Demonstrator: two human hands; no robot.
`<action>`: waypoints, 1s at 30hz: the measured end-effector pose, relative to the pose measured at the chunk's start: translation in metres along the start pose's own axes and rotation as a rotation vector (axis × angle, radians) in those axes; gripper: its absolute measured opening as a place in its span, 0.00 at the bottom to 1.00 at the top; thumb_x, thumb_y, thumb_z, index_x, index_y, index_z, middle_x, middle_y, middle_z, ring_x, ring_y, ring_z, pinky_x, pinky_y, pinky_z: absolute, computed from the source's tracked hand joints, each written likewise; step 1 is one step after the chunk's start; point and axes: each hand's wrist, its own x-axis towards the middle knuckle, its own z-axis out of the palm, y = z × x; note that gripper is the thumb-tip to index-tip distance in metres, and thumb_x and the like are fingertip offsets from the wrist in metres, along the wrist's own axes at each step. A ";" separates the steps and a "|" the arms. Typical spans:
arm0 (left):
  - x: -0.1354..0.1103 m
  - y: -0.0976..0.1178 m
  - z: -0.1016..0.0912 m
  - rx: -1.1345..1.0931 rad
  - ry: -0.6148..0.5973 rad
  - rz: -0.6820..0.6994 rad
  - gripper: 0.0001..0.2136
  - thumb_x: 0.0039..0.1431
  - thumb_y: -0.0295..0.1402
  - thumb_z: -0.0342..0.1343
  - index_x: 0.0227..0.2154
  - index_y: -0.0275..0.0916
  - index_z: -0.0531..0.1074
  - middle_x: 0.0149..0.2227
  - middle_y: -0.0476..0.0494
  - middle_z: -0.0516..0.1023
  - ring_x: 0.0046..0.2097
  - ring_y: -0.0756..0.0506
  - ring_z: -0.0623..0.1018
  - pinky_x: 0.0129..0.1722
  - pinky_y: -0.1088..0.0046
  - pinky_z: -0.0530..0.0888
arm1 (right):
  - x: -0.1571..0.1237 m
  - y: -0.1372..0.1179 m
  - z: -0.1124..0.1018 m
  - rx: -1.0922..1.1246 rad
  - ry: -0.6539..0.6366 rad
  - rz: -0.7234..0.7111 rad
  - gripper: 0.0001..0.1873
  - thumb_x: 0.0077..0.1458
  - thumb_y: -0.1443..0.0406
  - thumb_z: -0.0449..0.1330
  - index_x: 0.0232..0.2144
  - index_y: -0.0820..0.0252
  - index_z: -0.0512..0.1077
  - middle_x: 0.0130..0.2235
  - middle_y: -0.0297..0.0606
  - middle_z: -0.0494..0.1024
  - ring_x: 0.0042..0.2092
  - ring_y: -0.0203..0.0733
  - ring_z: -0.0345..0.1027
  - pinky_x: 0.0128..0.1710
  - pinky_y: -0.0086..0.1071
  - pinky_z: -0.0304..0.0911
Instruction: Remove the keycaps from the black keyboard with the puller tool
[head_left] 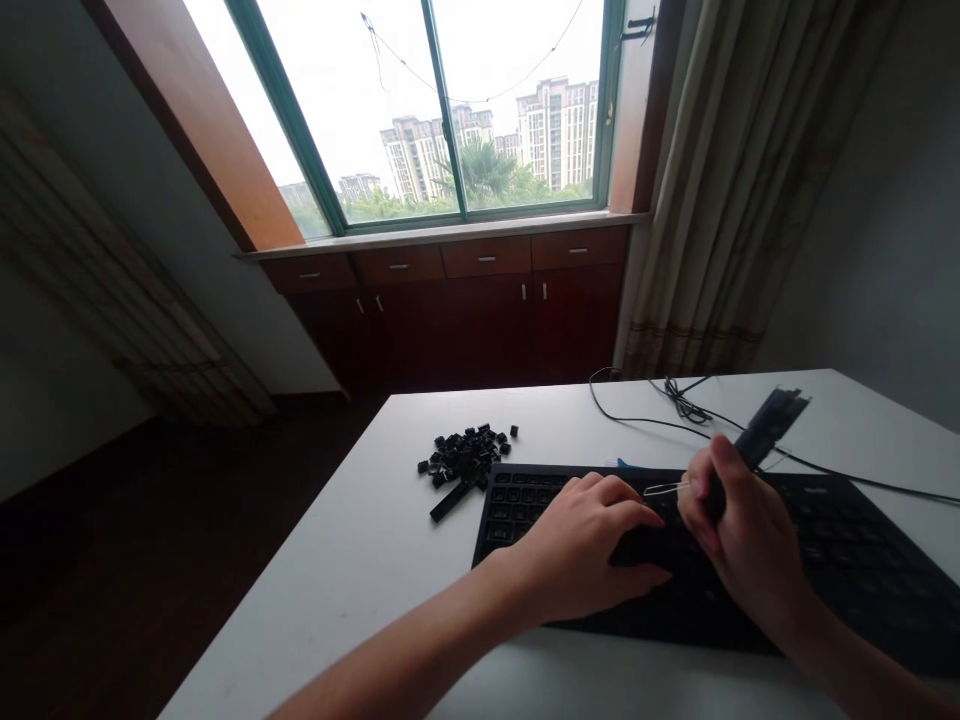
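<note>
A black keyboard (840, 560) lies on the white table (360, 560) in front of me. My left hand (585, 545) rests on the keyboard's left-middle part, fingers curled down onto the keys. My right hand (742, 530) is closed around a long black keycap (769, 428) that sticks up and to the right, together with a thin wire puller (664, 489) pointing left towards my left hand. A pile of several loose black keycaps (466, 455) lies on the table left of the keyboard, with one long keycap (448, 501) at its near edge.
A black cable (675, 405) runs across the table behind the keyboard. Beyond the table are dark wooden cabinets (465, 310) under a window and a beige curtain (735, 200) on the right. The table's left edge drops to a dark floor.
</note>
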 end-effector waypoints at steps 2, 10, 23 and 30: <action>0.000 0.004 -0.004 0.055 -0.010 0.031 0.15 0.64 0.43 0.61 0.48 0.42 0.77 0.50 0.43 0.77 0.50 0.42 0.75 0.53 0.64 0.70 | -0.001 0.001 0.001 -0.008 -0.026 0.006 0.26 0.66 0.45 0.51 0.24 0.56 0.63 0.12 0.25 0.61 0.15 0.30 0.50 0.19 0.27 0.49; -0.004 -0.001 -0.022 0.138 -0.170 0.291 0.12 0.62 0.45 0.63 0.42 0.44 0.81 0.44 0.46 0.79 0.47 0.45 0.76 0.51 0.70 0.70 | -0.005 0.002 0.003 -0.065 -0.052 0.014 0.27 0.66 0.45 0.51 0.23 0.56 0.63 0.12 0.25 0.60 0.14 0.30 0.49 0.17 0.27 0.47; -0.011 -0.019 -0.088 0.080 -0.142 -0.030 0.08 0.69 0.34 0.56 0.44 0.43 0.79 0.42 0.49 0.83 0.43 0.47 0.81 0.45 0.75 0.71 | -0.007 0.002 0.004 -0.211 -0.064 0.014 0.29 0.64 0.43 0.51 0.23 0.56 0.66 0.12 0.27 0.60 0.15 0.33 0.52 0.17 0.28 0.51; -0.020 -0.082 -0.094 0.298 0.068 -0.310 0.09 0.66 0.36 0.56 0.40 0.40 0.79 0.38 0.47 0.82 0.39 0.45 0.80 0.40 0.73 0.70 | -0.006 0.001 0.005 -0.247 -0.136 0.021 0.28 0.64 0.41 0.50 0.32 0.58 0.72 0.19 0.30 0.67 0.19 0.33 0.56 0.18 0.27 0.52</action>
